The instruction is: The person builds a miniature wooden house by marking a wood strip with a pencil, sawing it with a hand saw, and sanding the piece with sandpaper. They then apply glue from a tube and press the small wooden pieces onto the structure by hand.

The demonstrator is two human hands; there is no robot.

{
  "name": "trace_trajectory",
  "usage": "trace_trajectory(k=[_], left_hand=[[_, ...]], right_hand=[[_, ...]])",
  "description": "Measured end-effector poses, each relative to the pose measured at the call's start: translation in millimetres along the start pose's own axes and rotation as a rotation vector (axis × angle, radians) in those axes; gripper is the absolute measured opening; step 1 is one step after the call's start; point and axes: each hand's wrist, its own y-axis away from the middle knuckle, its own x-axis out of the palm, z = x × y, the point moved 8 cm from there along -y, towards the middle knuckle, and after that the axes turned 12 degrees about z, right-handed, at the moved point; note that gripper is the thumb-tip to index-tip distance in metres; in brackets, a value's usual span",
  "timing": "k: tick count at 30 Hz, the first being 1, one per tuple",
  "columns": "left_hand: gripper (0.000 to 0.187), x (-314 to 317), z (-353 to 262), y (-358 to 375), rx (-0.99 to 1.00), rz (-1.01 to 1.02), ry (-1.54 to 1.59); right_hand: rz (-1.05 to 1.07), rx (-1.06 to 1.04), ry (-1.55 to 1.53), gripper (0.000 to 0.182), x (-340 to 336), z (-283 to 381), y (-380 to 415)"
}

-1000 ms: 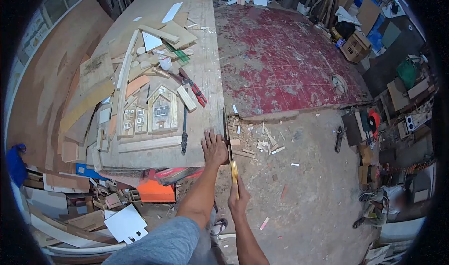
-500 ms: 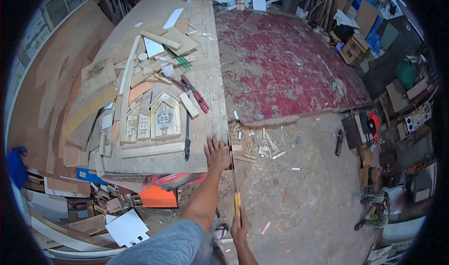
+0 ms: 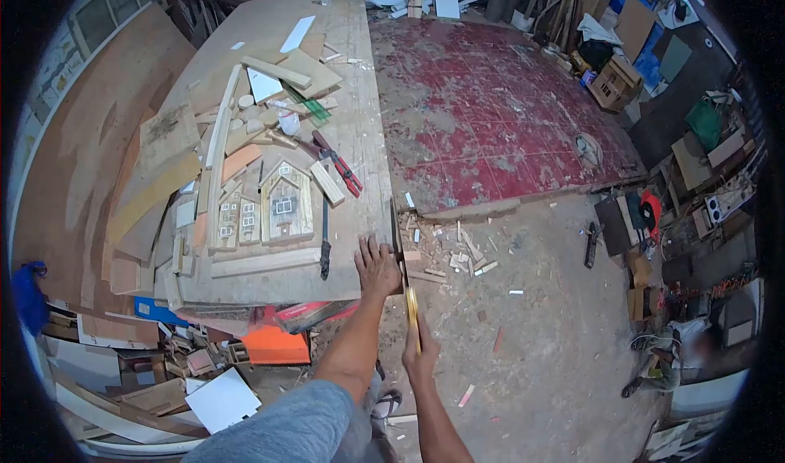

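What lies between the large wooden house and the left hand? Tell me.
In the head view, a thin dark tool lies between the large wooden house and the left hand; then bare tabletop.

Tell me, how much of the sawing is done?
Wooden houses on the table look put together, with windows. Scraps lie on the floor. The right hand holds the saw at the table's edge; the left hand rests beside it. That cut seems unfinished, but how much is left I can't tell.

1 yellow-handled saw (image 3: pixel 412 306), dark blade (image 3: pixel 398 238) at table edge (image 3: pixel 384 161)
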Motion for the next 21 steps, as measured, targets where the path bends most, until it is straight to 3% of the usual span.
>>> trace_trajectory(k=[3, 6, 9, 11, 14, 15, 17, 20, 21], left_hand=[[0.036, 0.2, 1.0, -2.7, 0.003, -0.011, -0.003], [0.036, -4.3, -0.9, -5.2, -0.029, 0.021, 0.021], [0.036, 1.4, -1.1, -0.7, -0.039, 0.058, 0.027], [0.036, 2.2, 0.0, -0.7, -0.038, 0.051, -0.002], [0.036, 1.7, 1.6, -2.2, -0.054, 0.056, -0.005], [0.036, 2.4, 1.5, -0.3, -0.045, 0.050, -0.003], [0.035, -4.1, -1.3, -5.2, -0.039, 0.030, 0.010], [0.035, -0.4, -2.5, 1.3, -0.059, 0.077, 0.051], [0.035, -0.3, -1.3, -0.4, -0.040, 0.046, 0.023]], right_hand=[[-0.103, -0.146, -0.075, 0.038, 2.3, 4.3, 14.2], [-0.138, -0.224, -0.021, 0.038, -8.0, -18.0, 92.1], [-0.086, -0.126, -0.035, 0.038, -8.7, -20.1, 58.2], [-0.063, -0.125, -0.031, 0.038, -6.2, 12.4, -11.1], [-0.063, -0.112, -0.119, 0.039, 4.5, 11.0, -9.3], [-0.068, -0.151, -0.040, 0.038, -2.5, 14.5, 19.5], [-0.073, -0.023, -0.070, 0.039, -7.8, -32.5, 83.8], [-0.066, -0.039, -0.089, 0.038, -16.2, -26.5, 78.7], [-0.107, -0.195, -0.016, 0.038, -18.1, -0.1, 51.2]])
